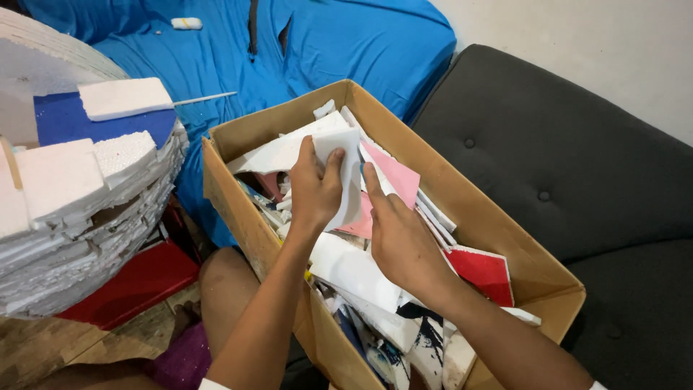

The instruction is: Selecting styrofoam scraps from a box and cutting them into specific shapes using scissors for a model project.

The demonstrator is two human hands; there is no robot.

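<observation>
A brown cardboard box [505,238] rests on my lap, filled with several foam and card scraps in white, pink and red. My left hand [314,189] is shut on a white foam piece [348,162], holding it upright over the middle of the box. My right hand [401,238] lies just to the right of it, fingers extended along the foam piece's edge and over a pink scrap [393,173]. A red scrap [484,271] lies near the box's right wall.
A large stack of layered white foam [79,209] with a blue patch stands at the left. A blue cloth [317,43] covers the seat behind the box. A dark grey sofa [577,144] runs along the right. A red sheet [137,278] lies on the floor.
</observation>
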